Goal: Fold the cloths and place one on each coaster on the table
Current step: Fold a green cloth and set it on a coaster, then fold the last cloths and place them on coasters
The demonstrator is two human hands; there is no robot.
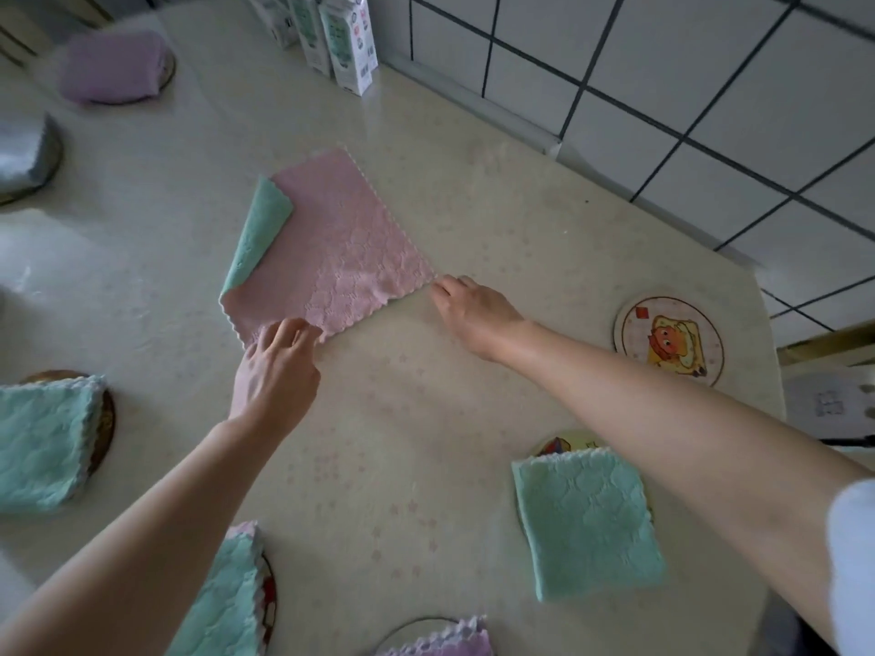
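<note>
Pink cloth (341,243) on counter (497,220), near corners pinched by left grip (277,371) and right grip (473,314). Risk: flipped far corner may skew the fold.

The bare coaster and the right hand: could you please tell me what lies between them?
Nothing: in the head view, only bare table separates the right hand from the coaster.
</note>
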